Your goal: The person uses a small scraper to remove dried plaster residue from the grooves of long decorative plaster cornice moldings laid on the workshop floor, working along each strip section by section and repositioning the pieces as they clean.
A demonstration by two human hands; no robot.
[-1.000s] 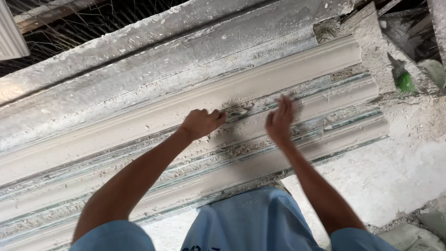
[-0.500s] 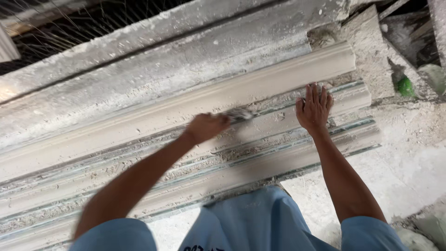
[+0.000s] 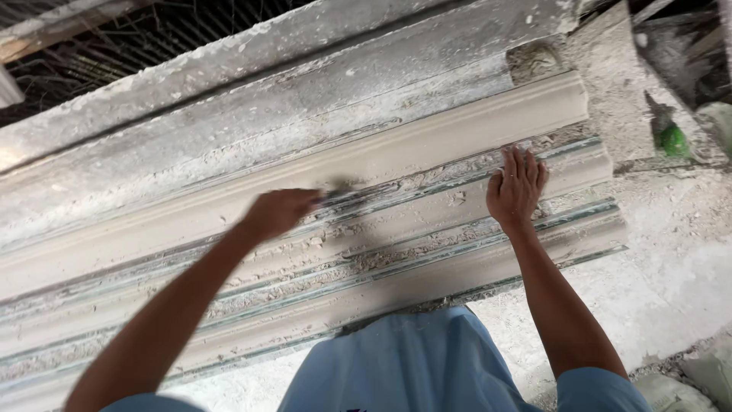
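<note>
Two hands work on the long plaster moulding [image 3: 427, 156], which lies across the dusty tabletop [image 3: 671, 252]. Left hand [image 3: 278, 214] has its grip pressed together around a small blurred tool [image 3: 335, 191] against the moulding. Right hand [image 3: 517, 189] lies flat on the ridges just below the moulding, fingers spread.

I see a long moulding [image 3: 427, 145] running from lower left to upper right across the counter [image 3: 671, 259]. My left grip [image 3: 278, 212] sits on the moulding near its middle, holding a small tool [image 3: 335, 189] that points right. My right grip [image 3: 517, 187] lies flat on the moulding, well to the right, near its end. Behind the moulding runs a ledge [image 3: 229, 65]; wire mesh [image 3: 137, 38] lies beyond it, upper left. A bottle [image 3: 671, 139] stands far right.
</note>
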